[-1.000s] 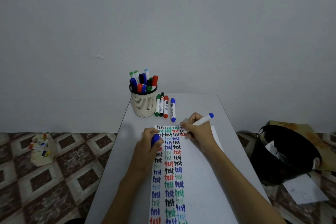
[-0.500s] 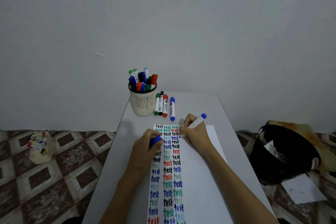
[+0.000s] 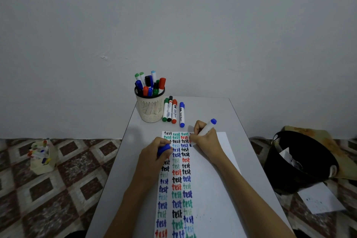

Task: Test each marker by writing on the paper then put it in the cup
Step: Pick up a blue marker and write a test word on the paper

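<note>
Head view. The writing tip of the blue marker is lying hidden behind the fingers of the right hand, so contact between tip and paper is not showing directly. The near edge of the paper is running out of the picture at 6 o'clock, cutting off the lowest rows of "test". The left hand is covering part of the first column of words. Print on the barrels of the markers lying flat is too small to read, and the contents of the box on the floor at 9 o'clock and of the black bin at 3 o'clock are hard to make out.

The right hand is curling closed around the white barrel of the blue marker in a writing grip, the barrel's blue end pointing away toward 1 o'clock and the hand resting at the top of the fourth column, at the paper's far edge. The left hand is closing loosely around the blue cap, pressing down on the paper's left margin.

The cup, a cream slatted holder full of upright markers, is standing at 11 o'clock of the right hand, well apart from it, at the table's far left corner. Four capped markers are lying side by side just to the cup's right, between cup and writing hand.
</note>
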Motion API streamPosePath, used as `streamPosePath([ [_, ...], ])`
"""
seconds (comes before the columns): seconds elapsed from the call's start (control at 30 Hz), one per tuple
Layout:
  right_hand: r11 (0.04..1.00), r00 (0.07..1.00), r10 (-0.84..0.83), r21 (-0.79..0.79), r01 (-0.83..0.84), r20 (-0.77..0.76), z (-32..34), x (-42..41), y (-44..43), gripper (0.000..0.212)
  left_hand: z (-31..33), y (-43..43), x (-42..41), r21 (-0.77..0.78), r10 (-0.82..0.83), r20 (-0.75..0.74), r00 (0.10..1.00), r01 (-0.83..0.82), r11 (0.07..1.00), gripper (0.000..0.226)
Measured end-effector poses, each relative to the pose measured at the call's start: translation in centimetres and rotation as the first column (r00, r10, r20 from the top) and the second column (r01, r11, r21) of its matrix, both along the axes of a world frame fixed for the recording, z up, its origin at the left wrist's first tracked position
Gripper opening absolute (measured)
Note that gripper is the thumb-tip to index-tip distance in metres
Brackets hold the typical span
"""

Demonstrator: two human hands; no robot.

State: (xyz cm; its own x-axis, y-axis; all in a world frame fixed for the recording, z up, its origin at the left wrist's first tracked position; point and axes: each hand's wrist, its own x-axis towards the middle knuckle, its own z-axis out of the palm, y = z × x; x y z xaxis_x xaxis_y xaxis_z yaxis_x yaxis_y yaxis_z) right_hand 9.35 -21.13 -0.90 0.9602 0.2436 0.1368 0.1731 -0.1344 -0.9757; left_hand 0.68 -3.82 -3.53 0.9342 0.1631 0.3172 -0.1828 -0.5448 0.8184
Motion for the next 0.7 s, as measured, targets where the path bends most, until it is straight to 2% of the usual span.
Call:
streamPosePath([
  [0.17,0.998,0.999,-0.031,0.049,0.032,-0.022,-0.07,0.22,-0.24,0.032,0.01,0.0,-0.08,0.006,0.008,-0.001,1.0,-0.008,1.0,0.012],
  [0.5,0.999,0.999,-0.037,0.001,0.037,-0.01,-0.12,0.18,-0.19,0.033,0.02,-0.01,-0.04,0.016,0.009,-0.01,1.0,-0.009,1.0,0.014],
  [0.7,0.995,0.996,-0.091,0.033,0.091,0.002,-0.16,0.23,-0.37,0.034,0.14,-0.05,-0.07,0.01,0.015,-0.007,1.0,-0.015,1.0,0.014],
])
